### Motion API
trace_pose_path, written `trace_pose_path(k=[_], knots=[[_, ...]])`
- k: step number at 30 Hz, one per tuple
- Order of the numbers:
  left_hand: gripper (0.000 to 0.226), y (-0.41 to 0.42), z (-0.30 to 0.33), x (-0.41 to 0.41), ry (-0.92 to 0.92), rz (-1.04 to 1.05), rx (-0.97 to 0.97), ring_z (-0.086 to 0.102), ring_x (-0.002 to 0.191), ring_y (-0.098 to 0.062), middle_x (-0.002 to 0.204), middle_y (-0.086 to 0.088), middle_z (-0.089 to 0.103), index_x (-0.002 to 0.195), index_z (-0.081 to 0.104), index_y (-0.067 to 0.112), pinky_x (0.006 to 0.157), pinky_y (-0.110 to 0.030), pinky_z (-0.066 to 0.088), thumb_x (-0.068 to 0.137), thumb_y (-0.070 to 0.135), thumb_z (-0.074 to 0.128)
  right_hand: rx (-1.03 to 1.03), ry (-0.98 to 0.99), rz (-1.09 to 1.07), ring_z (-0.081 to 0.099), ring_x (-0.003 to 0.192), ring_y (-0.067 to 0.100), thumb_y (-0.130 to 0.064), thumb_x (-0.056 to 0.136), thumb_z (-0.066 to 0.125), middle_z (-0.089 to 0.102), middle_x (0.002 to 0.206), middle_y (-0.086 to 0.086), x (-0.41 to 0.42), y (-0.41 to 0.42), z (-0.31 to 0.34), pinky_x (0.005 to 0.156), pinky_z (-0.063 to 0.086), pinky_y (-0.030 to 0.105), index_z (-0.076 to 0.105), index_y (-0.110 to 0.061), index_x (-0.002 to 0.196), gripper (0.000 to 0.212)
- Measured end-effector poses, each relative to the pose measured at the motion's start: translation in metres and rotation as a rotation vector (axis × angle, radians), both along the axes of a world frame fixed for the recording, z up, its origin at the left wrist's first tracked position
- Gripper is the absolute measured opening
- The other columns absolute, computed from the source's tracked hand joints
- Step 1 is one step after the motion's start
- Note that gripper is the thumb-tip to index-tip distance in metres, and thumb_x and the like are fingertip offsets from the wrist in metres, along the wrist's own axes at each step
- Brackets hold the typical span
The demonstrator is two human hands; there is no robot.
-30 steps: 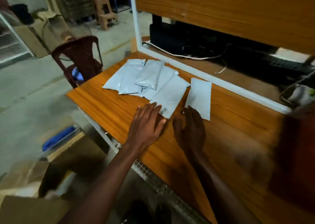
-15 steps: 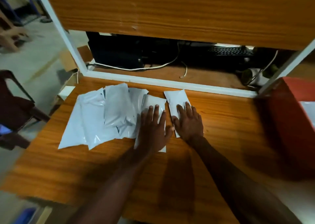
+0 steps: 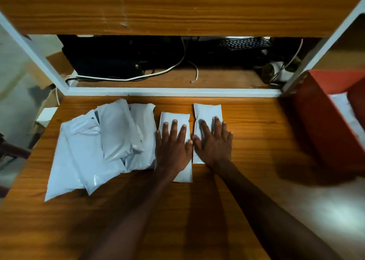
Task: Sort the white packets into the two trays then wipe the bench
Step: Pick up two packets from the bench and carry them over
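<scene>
Two packets (image 3: 174, 121) lie pinned under my flat, straight fingers (image 3: 173, 127), gripping nothing; sorting begins, next sliding them rightward to the tray (image 3: 316, 109).

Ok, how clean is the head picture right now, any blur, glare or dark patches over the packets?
Head view: the two packets under the left hand and right hand are sharp; arm shadows darken the near bench; a pale glare patch sits near right; the red tray is smeared; the frame bows at the edges.
</scene>
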State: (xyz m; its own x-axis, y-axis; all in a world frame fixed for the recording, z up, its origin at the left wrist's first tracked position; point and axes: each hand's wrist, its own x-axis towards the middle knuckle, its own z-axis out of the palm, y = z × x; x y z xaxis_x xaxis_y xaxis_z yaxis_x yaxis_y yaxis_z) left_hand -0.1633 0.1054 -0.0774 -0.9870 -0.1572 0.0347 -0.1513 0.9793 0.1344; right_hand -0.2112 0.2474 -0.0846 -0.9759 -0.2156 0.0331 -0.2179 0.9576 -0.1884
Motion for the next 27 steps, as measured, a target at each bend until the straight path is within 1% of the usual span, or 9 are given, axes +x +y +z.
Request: trace_pose_path(k=[2,4,8,10,13,16,21,24,27], knots=[[0.068,-0.001,-0.006,0.001,-0.008,-0.009,0.005,-0.005,0.152,-0.032,0.166,-0.004,0.001,0.157,0.013,0.032,0.120,-0.055,0.000,0.094,0.061,0.015,-0.015,-0.008,0.046,0.000,0.153,0.040,-0.064,0.100,0.021,-0.001,0.168,0.013,0.002,0.002,-0.008,0.119,0.006,0.060,0.011,-0.039,0.158,0.064],[0.067,0.001,-0.008,0.001,-0.003,-0.038,-0.012,0.002,0.152,-0.034,0.166,-0.006,0.007,0.156,0.019,0.029,0.120,-0.053,0.005,0.096,0.058,0.024,-0.088,0.019,0.072,0.007,0.153,0.039,-0.055,0.103,0.023,0.009,0.167,0.014,0.006,0.004,-0.011,0.122,0.014,0.059,0.022,-0.033,0.158,0.060],[0.060,0.009,-0.006,-0.001,0.009,-0.086,-0.016,0.012,0.151,-0.034,0.163,-0.009,0.019,0.153,0.033,0.021,0.121,-0.052,0.015,0.098,0.040,0.047,-0.230,0.042,0.059,0.028,0.148,0.039,-0.044,0.103,0.027,0.033,0.160,0.018,0.014,0.007,-0.006,0.114,0.036,0.056,0.044,-0.020,0.149,0.054],[0.055,0.013,-0.003,-0.003,0.025,-0.091,0.024,0.013,0.151,-0.033,0.163,-0.008,0.020,0.153,0.034,0.019,0.121,-0.050,0.019,0.100,0.034,0.044,-0.300,0.087,0.016,0.032,0.146,0.039,-0.039,0.104,0.031,0.037,0.157,0.019,0.024,0.015,-0.005,0.112,0.039,0.055,0.048,-0.017,0.146,0.050],[0.052,0.022,0.004,0.002,0.103,-0.115,0.063,0.017,0.150,-0.032,0.162,-0.009,0.023,0.152,0.034,0.017,0.119,-0.048,0.026,0.102,0.031,0.038,-0.374,0.164,-0.051,0.029,0.148,0.037,-0.034,0.105,0.038,0.035,0.158,0.018,0.050,0.033,-0.005,0.116,0.035,0.051,0.047,-0.018,0.147,0.046],[0.051,0.043,0.011,0.013,0.145,-0.216,0.125,0.015,0.151,-0.033,0.162,-0.010,0.022,0.152,0.033,0.015,0.119,-0.049,0.027,0.103,0.030,0.035,-0.411,0.181,-0.147,0.023,0.151,0.033,-0.036,0.105,0.038,0.030,0.162,0.014,0.081,0.056,0.000,0.118,0.032,0.048,0.044,-0.021,0.149,0.046],[0.056,0.094,0.012,0.038,0.164,-0.402,0.199,0.017,0.149,-0.036,0.160,-0.015,0.027,0.149,0.038,0.011,0.117,-0.053,0.028,0.101,0.035,0.021,-0.428,0.281,-0.347,0.026,0.150,0.031,-0.032,0.104,0.046,0.034,0.161,0.012,0.136,0.099,0.007,0.115,0.038,0.049,0.047,-0.021,0.148,0.045],[0.056,0.129,0.015,0.060,0.168,-0.540,0.200,0.016,0.150,-0.034,0.161,-0.014,0.025,0.150,0.037,0.011,0.119,-0.051,0.026,0.101,0.034,0.022,-0.396,0.297,-0.446,0.021,0.152,0.028,-0.027,0.104,0.049,0.030,0.162,0.012,0.169,0.128,0.011,0.116,0.037,0.049,0.044,-0.022,0.151,0.048],[0.055,0.165,0.016,0.082,0.151,-0.660,0.184,0.012,0.151,-0.032,0.163,-0.012,0.019,0.153,0.032,0.012,0.123,-0.046,0.016,0.103,0.034,0.024,-0.354,0.302,-0.542,0.019,0.153,0.029,-0.025,0.103,0.048,0.029,0.162,0.014,0.197,0.160,0.013,0.118,0.032,0.050,0.042,-0.020,0.152,0.049]])
